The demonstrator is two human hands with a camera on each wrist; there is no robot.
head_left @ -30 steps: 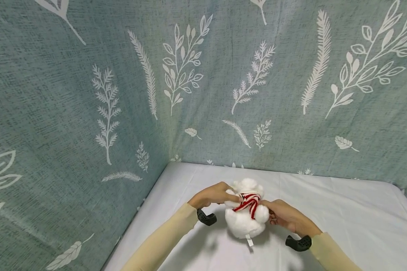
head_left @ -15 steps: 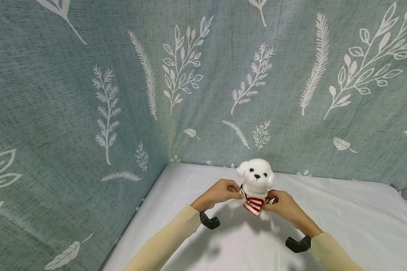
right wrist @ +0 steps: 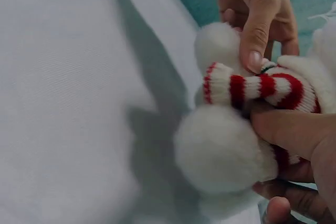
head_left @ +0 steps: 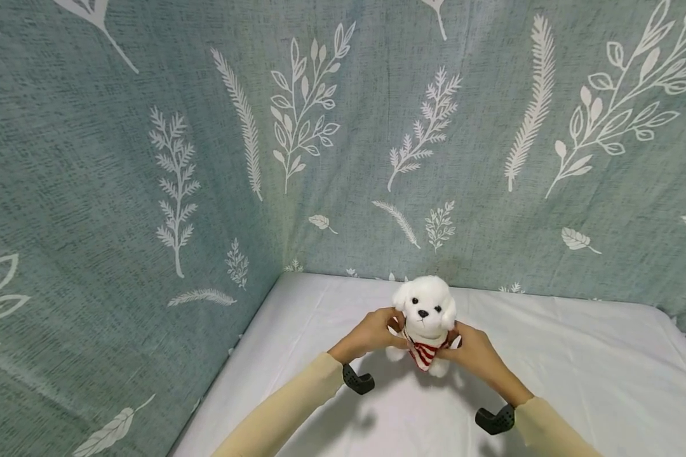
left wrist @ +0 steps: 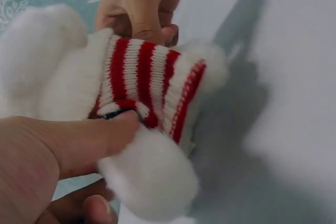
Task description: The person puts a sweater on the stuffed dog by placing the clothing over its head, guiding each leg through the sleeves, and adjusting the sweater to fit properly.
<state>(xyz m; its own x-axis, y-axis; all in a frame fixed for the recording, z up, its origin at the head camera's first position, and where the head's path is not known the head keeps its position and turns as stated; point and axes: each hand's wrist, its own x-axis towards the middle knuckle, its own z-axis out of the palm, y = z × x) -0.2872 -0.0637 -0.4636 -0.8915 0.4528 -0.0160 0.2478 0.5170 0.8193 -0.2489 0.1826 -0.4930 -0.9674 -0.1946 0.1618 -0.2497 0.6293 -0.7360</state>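
A white plush dog with dark eyes and a dark nose faces me in the head view, upright over the sheet. Round its body is a red-and-white striped knitted garment. My left hand pinches the garment's edge at one side, the thumb lying near a dark strip beside a fluffy paw. On the other side my right hand grips the garment between thumb and fingers, next to another round white paw. The dog's back is hidden.
A white sheet covers the surface below, with soft shadows of both arms on it. Behind it and at the left stand grey-green fabric walls printed with white leaves. A black band sits on each wrist.
A second ago the dog was tipped over with its underside and tag showing. It was turned upright to face me, then lowered slightly and shifted left, with both hands on it.
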